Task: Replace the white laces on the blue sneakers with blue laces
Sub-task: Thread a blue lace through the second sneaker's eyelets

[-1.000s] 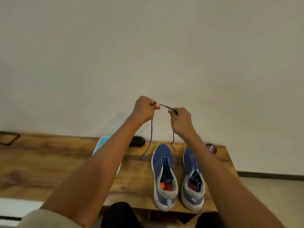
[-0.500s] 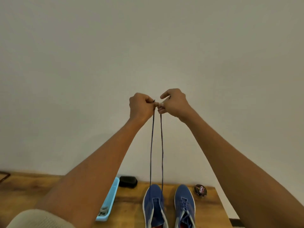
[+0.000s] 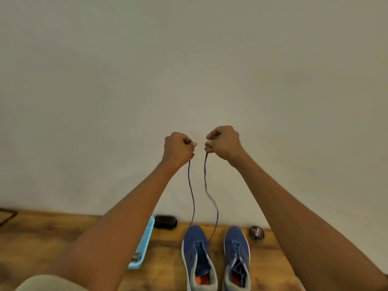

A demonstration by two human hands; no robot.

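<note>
Two blue sneakers stand side by side on the wooden table (image 3: pixel 42 244), toes toward the wall. The left sneaker (image 3: pixel 196 250) has a blue lace (image 3: pixel 192 198) running up from its front in two strands. My left hand (image 3: pixel 178 149) grips one lace end and my right hand (image 3: pixel 223 142) grips the other, both raised high above the shoe, a small gap between the fists. The strands hang slightly slack and wavy. The right sneaker (image 3: pixel 237 250) carries a blue lace threaded across its tongue.
A light blue tray (image 3: pixel 144 244) with small items lies left of the sneakers, partly behind my left forearm. A black case (image 3: pixel 165 222) sits by the wall, and a small round tin (image 3: pixel 256 233) lies right of the shoes. A plain wall fills the background.
Both hands rose from just above the shoes to high above them, drawing the lace up. They met, then parted slightly, and the taut strands went slack.
</note>
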